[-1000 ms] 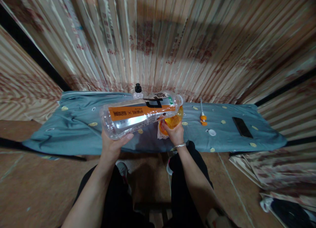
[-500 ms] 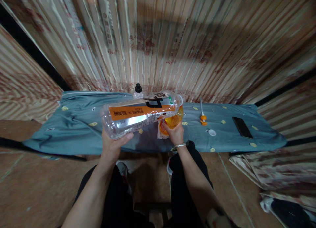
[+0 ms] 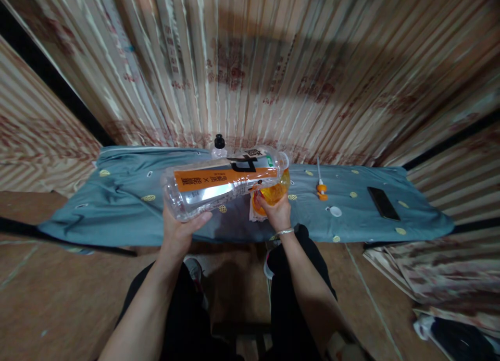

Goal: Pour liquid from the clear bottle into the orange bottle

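My left hand (image 3: 180,231) is closed around the base end of a large clear plastic drink bottle (image 3: 219,181) with an orange and silver label. The bottle lies nearly level in the air, its uncapped mouth pointing right. Just below that mouth, my right hand (image 3: 275,210) grips a bottle of orange-yellow liquid (image 3: 278,190), its upper part partly hidden by the clear bottle. Whether liquid runs between the two cannot be made out. A pale pinkish cloth or tissue (image 3: 255,218) shows under the orange bottle. Right of my hands lies an orange pump top (image 3: 322,189) with a white tube.
Behind the large bottle stands a small bottle with a black cap (image 3: 219,141). A white round cap (image 3: 335,211) and a black phone (image 3: 383,203) lie to the right on the blue-green cloth (image 3: 117,204) covering the narrow table. Patterned curtains (image 3: 250,64) hang close behind.
Almost nothing differs. The clear bottle's base end has shifted very slightly right, and both hands keep their hold.
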Available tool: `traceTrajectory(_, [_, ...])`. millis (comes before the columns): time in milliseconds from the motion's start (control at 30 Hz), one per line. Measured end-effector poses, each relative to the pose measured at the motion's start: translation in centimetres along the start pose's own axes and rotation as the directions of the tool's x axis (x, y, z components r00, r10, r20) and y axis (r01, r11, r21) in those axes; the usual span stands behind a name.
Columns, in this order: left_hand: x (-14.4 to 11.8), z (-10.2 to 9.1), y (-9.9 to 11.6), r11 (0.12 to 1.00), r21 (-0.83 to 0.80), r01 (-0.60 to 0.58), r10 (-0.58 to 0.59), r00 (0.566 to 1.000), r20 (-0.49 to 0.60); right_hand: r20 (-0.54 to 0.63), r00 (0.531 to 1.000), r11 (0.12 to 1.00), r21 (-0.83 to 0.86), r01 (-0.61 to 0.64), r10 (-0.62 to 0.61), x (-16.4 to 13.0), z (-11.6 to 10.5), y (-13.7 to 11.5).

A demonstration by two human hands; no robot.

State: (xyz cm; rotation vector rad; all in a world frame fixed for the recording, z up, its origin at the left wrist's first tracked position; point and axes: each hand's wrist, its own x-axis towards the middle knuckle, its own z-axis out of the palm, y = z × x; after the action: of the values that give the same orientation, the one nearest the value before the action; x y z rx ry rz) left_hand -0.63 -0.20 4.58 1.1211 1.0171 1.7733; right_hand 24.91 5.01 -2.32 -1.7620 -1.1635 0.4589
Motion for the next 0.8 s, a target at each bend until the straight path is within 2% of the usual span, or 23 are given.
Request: traceTrajectory(800, [-0.38, 0.31, -0.19, 0.999, -0.021, 0.046, -0.047, 0.998, -0.037, 0.011, 1.0, 1.0, 0.027, -0.016, 0.016, -0.13, -0.03, -0.44])
